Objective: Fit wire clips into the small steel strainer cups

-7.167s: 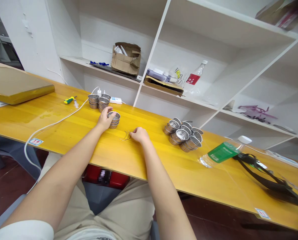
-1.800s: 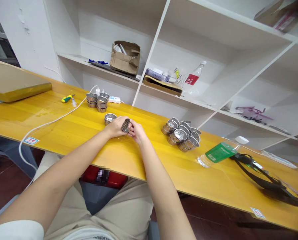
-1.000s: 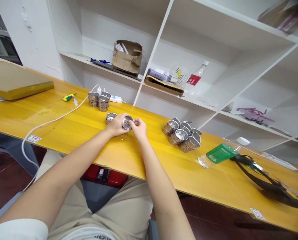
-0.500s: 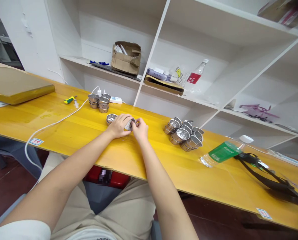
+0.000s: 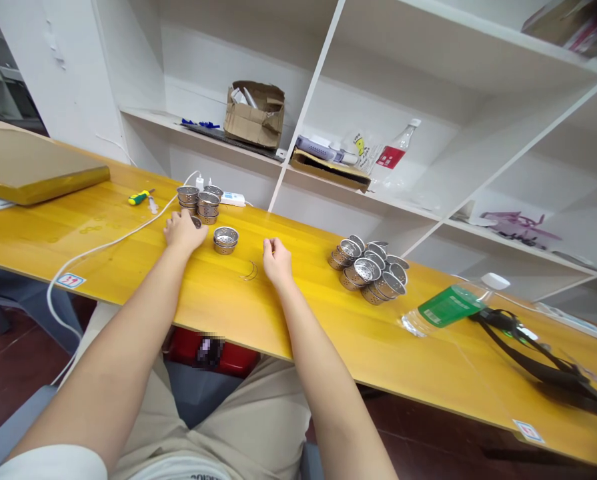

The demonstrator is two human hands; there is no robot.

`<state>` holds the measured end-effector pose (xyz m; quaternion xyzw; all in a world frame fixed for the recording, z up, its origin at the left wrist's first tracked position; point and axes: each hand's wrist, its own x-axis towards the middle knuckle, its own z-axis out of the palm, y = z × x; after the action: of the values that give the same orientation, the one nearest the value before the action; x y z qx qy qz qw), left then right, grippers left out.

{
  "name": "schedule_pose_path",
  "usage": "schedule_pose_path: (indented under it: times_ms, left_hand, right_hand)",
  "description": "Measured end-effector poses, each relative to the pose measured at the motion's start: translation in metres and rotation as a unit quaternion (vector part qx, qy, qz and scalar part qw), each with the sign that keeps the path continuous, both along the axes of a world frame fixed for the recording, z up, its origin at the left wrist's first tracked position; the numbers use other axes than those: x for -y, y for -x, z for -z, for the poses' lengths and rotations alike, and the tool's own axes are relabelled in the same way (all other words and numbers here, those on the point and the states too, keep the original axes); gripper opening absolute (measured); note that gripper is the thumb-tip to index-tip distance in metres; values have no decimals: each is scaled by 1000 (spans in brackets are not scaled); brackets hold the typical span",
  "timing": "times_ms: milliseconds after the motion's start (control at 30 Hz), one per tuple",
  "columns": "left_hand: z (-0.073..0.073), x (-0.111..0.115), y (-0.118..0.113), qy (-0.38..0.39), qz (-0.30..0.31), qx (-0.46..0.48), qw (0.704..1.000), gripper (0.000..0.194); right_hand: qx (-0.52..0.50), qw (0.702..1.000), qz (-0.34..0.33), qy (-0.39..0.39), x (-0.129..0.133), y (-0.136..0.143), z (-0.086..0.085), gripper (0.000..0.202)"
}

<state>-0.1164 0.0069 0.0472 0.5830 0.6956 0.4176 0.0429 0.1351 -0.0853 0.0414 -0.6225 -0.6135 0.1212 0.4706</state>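
Observation:
My left hand (image 5: 182,232) is closed around a small perforated metal cup (image 5: 196,222), mostly covered by the fingers, just in front of the left group of stacked perforated cups (image 5: 208,201). To its right stand two more nested perforated cups (image 5: 226,239). My right hand (image 5: 278,261) is closed with fingertips pinched above the table; whatever it may hold is hidden. Thin curved wires (image 5: 251,271) lie on the table between the hands. A larger cluster of stacked perforated cups (image 5: 367,270) stands farther right.
A green-labelled bottle (image 5: 448,307) lies tilted right of the large cluster, near a black strap (image 5: 538,363). A screwdriver (image 5: 141,198) and a white cable (image 5: 123,240) lie at the left. The yellow table (image 5: 258,320) backs onto white shelves holding a cardboard box (image 5: 254,123).
My left hand has moved left from the middle with a cup, leaving my right hand. The nested cups and thin wires are now uncovered. My right hand stays near its place, fingers closed.

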Motion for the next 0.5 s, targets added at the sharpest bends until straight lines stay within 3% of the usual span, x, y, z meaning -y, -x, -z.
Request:
schedule_pose_path:
  times_ms: [100,167,233,333,400,500]
  left_hand:
    - [6,-3,2,71,18,-25,997,58]
    - [2,2,-5,34,10,-27,999,58]
    - [-5,11,-14,-60,19,-27,998,56]
    - [-10,23,-31,-155,144,-72,975,53]
    - [-5,26,-43,-135,223,-121,958,55]
    - [9,23,-54,-77,272,-161,946,53]
  right_hand:
    - [21,1000,5,9,-1,0,1,31]
    - [52,998,20,29,0,-2,0,29]
    - [105,990,38,81,1,-4,-2,25]
    - [188,961,34,198,4,-6,-4,26]
    - [215,946,16,243,6,-6,-4,28]
    - [223,944,-1,244,6,-5,-2,23]
